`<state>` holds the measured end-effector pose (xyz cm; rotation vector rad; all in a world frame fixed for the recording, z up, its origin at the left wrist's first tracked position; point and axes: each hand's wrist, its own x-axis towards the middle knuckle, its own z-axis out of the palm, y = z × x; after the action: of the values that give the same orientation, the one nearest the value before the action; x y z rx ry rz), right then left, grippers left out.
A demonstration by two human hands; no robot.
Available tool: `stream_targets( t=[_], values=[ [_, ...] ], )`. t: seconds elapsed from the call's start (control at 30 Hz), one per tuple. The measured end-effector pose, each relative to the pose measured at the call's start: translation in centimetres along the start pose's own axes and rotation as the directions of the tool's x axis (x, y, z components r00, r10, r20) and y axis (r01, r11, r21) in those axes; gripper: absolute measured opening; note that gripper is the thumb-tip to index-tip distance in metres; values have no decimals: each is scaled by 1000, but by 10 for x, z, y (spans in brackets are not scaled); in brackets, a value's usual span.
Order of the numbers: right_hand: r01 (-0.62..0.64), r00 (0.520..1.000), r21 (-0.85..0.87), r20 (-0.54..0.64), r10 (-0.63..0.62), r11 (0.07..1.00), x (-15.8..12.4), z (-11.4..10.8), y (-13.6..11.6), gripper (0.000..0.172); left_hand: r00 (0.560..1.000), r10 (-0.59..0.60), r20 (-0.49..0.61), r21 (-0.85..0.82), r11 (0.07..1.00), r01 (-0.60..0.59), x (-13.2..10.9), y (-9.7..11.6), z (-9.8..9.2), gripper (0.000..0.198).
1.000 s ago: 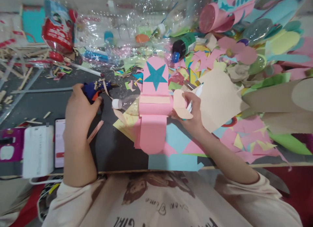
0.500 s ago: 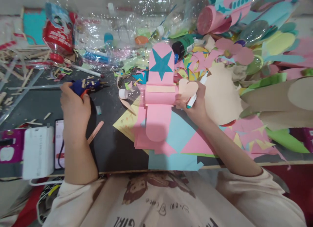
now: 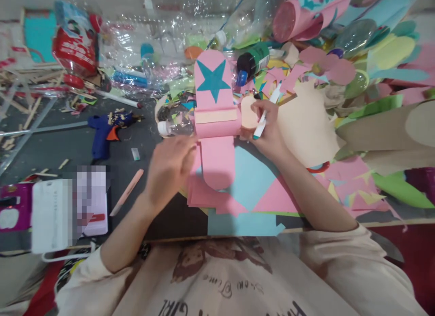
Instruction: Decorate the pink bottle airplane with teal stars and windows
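A pink paper craft (image 3: 217, 164) with a rounded top and bottom, a rolled middle and a teal star (image 3: 213, 79) lies in front of me. My right hand (image 3: 267, 125) is closed round a white marker (image 3: 261, 124) with a green tip end, at the craft's right side. A cream paper cutout (image 3: 249, 113) is partly behind its fingers, touching the craft's right edge. My left hand (image 3: 171, 171) is at the craft's lower left edge, its fingers blurred and bent; whether they grip the paper is unclear. A blue hot glue gun (image 3: 101, 137) lies on the table, free of my hand.
Coloured paper sheets (image 3: 251, 175) lie beneath the craft. A small clear bottle (image 3: 178, 124) with a white cap is beside it. To the left are a phone (image 3: 97, 202), a white box (image 3: 50, 216) and wood sticks. Paper scraps, plastic bottles and a cream sheet (image 3: 309, 125) crowd the back and right.
My left hand has let go of the glue gun and moved right to the craft. The craft has shifted slightly left, with my right hand still at its side.
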<state>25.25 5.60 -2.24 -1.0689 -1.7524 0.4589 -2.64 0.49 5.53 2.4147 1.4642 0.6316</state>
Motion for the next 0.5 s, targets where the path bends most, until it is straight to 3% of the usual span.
stream_targets(
  t=[0.13,0.3,0.37,0.47,0.5],
  values=[
    [-5,1000,-55,18,6,998,5,1,6,52,997,70,-24,110,992,-67,-8,12,33,29],
    [160,987,-45,9,-160,986,8,-10,-8,75,991,130,39,117,984,-134,-15,7,47,37],
    [169,985,9,-38,-168,986,4,-18,-27,65,993,95,69,115,988,-103,-16,8,47,40],
    [233,929,-53,-284,-238,971,-10,-31,-59,40,993,63,102,97,993,-73,-16,13,46,41],
    [249,927,-45,-277,-251,967,-15,-34,-69,34,993,58,107,107,992,-70,-17,14,46,42]
  ],
)
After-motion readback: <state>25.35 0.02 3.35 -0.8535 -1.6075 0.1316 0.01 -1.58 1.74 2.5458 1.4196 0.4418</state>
